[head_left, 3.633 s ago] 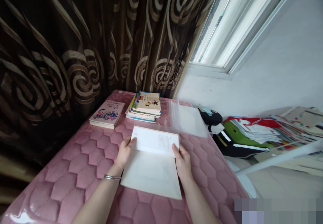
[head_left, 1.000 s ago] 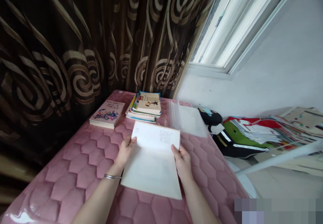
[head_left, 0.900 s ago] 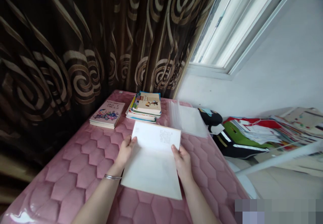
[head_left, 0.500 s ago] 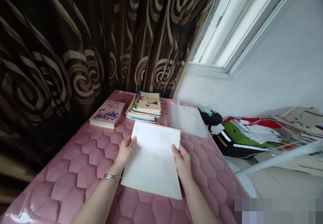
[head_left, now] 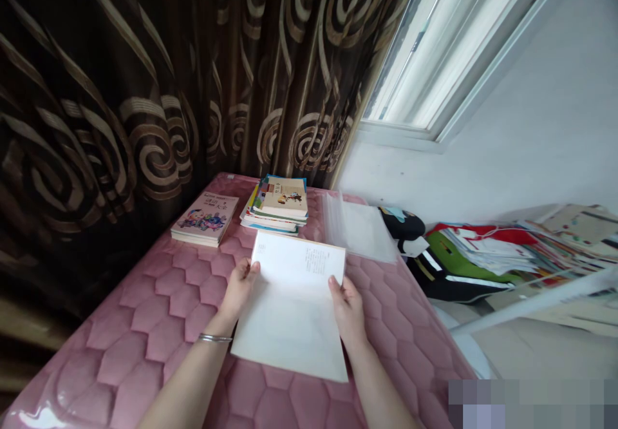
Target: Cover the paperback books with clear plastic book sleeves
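Observation:
Both of my hands hold a white-paged open book [head_left: 291, 306] lying on the pink quilted mattress [head_left: 145, 332]. My left hand [head_left: 237, 292] grips its left side, with a thin silver bracelet on that wrist. My right hand [head_left: 347, 310] grips the right side. The upper leaf, with a small block of printed text, stands raised and tilted away from me. Beyond it lies a stack of children's books [head_left: 279, 205], and to the left a single picture-covered book [head_left: 205, 218]. A clear plastic bag [head_left: 358, 228] lies flat beyond my right hand.
A dark swirl-patterned curtain [head_left: 145, 94] hangs along the left side of the mattress. A bright window [head_left: 449, 49] and white wall are at upper right. Beyond the mattress's right edge are a black bag [head_left: 403, 223] and a heap of papers [head_left: 497, 248].
The book's upper leaf has tilted farther up and away from me, its top edge now nearer the book stack. My hands have barely moved.

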Tool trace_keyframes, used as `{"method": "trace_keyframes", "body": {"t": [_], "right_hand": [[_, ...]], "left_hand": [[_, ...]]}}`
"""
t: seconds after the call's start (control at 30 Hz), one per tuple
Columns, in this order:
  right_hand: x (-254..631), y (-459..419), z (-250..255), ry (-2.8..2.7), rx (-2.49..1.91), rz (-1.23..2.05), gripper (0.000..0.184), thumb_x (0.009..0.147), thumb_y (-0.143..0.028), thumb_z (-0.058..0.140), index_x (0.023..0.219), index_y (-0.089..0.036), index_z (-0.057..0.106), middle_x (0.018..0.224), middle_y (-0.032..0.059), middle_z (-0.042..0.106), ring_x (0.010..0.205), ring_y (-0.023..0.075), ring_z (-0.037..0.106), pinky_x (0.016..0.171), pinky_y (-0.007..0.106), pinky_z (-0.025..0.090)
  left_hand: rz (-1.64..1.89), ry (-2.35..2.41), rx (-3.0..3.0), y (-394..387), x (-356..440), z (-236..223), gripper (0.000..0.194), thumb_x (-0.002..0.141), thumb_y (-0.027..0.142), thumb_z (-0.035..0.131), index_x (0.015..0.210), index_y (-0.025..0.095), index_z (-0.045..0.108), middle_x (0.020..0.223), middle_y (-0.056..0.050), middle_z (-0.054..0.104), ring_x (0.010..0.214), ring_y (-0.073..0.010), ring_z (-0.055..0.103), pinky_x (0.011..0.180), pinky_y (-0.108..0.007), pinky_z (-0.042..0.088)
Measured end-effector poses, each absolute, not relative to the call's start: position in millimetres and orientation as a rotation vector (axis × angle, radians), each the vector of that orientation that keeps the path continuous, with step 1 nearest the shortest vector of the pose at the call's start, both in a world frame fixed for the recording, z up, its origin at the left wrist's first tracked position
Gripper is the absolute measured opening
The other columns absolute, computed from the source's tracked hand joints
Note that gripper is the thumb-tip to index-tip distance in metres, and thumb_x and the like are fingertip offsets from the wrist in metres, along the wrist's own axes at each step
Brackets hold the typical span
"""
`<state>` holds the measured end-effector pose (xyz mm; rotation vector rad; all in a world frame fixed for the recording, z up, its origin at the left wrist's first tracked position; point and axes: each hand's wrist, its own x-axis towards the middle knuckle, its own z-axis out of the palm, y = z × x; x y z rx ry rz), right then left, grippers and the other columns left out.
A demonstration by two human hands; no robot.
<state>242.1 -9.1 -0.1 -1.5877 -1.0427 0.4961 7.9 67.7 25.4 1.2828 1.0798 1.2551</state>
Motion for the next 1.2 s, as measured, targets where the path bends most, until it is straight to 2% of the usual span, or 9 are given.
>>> {"method": "trace_keyframes", "body": {"t": [0.23, 0.37, 0.47, 0.53, 0.63, 0.73, 0.97, 1.1, 1.2], "right_hand": [[242, -8, 2, -1.044, -1.672, 0.437, 0.051, 0.081, -0.070, 0.047, 0.086, -0.023, 0.067, 0.065, 0.0010, 0.066, 0.069, 0.0226, 0.062, 0.065, 0.030, 0.048], [238, -9, 8, -1.048, -1.727, 0.358, 0.053, 0.081, -0.071, 0.044, 0.079, -0.022, 0.063, 0.065, 0.0032, 0.067, 0.067, 0.0227, 0.062, 0.062, 0.029, 0.045], [238, -6, 11, -1.075, -1.765, 0.289, 0.051, 0.082, -0.069, 0.044, 0.076, -0.022, 0.062, 0.070, 0.0055, 0.069, 0.065, 0.0218, 0.061, 0.059, 0.029, 0.042], [240, -1, 12, -1.129, -1.795, 0.238, 0.050, 0.084, -0.066, 0.042, 0.077, -0.021, 0.062, 0.071, 0.0065, 0.069, 0.066, 0.0223, 0.061, 0.059, 0.030, 0.043], [245, 13, 13, -1.233, -1.879, 0.185, 0.049, 0.089, -0.060, 0.038, 0.084, -0.019, 0.065, 0.074, 0.0077, 0.069, 0.071, 0.0240, 0.064, 0.064, 0.031, 0.045], [245, 28, 19, -1.335, -2.130, 0.164, 0.043, 0.094, -0.048, 0.038, 0.102, -0.016, 0.066, 0.086, 0.0109, 0.072, 0.081, 0.0247, 0.068, 0.070, 0.032, 0.047], [233, 39, 31, -1.410, -2.388, 0.230, 0.036, 0.099, -0.038, 0.040, 0.110, -0.012, 0.062, 0.102, 0.0188, 0.070, 0.097, 0.0268, 0.068, 0.079, 0.033, 0.048], [232, 40, 31, -1.375, -2.409, 0.271, 0.033, 0.097, -0.035, 0.044, 0.114, -0.011, 0.060, 0.111, 0.0196, 0.068, 0.100, 0.0251, 0.068, 0.079, 0.031, 0.048], [232, 41, 30, -1.360, -2.397, 0.282, 0.036, 0.096, -0.032, 0.047, 0.124, -0.010, 0.056, 0.116, 0.0184, 0.068, 0.106, 0.0237, 0.067, 0.082, 0.028, 0.048]], "left_hand": [[1.275, 1.134, 1.376, 71, 8, 22, 0.042, 0.074, 0.062, 0.059, 0.069, 0.022, 0.049, 0.060, 0.005, 0.048, 0.057, -0.0121, 0.044, 0.056, -0.024, 0.035], [1.206, 1.047, 1.451, 74, 2, 18, 0.032, 0.076, 0.049, 0.064, 0.091, 0.021, 0.057, 0.080, 0.000, 0.067, 0.074, -0.0177, 0.061, 0.068, -0.026, 0.046], [1.176, 1.058, 1.496, 77, -2, 17, 0.043, 0.071, 0.037, 0.070, 0.109, 0.022, 0.057, 0.103, -0.005, 0.071, 0.094, -0.0219, 0.066, 0.082, -0.030, 0.048], [1.183, 1.106, 1.481, 80, -3, 15, 0.050, 0.069, 0.034, 0.070, 0.116, 0.021, 0.056, 0.104, -0.006, 0.072, 0.097, -0.0230, 0.067, 0.084, -0.031, 0.048], [1.180, 1.200, 1.438, 86, -1, 10, 0.059, 0.068, 0.033, 0.071, 0.121, 0.016, 0.051, 0.087, -0.005, 0.071, 0.084, -0.0229, 0.068, 0.077, -0.032, 0.048], [1.182, 1.326, 1.428, 91, 3, 7, 0.058, 0.067, 0.029, 0.073, 0.119, 0.016, 0.051, 0.076, 0.000, 0.067, 0.074, -0.0216, 0.066, 0.070, -0.030, 0.047], [0.839, 1.602, 1.678, 91, 9, 24, 0.047, 0.080, 0.020, 0.065, 0.123, 0.013, 0.049, 0.105, -0.012, 0.068, 0.095, -0.0220, 0.066, 0.081, -0.029, 0.047], [0.635, 1.837, 1.863, 82, 20, 42, 0.041, 0.083, 0.018, 0.059, 0.124, 0.012, 0.054, 0.129, -0.020, 0.056, 0.115, -0.0308, 0.057, 0.095, -0.045, 0.044], [0.426, 1.900, 2.211, 70, 34, 50, 0.042, 0.088, 0.011, 0.044, 0.127, 0.017, 0.057, 0.144, -0.018, 0.047, 0.127, -0.0342, 0.048, 0.103, -0.057, 0.036]]}}
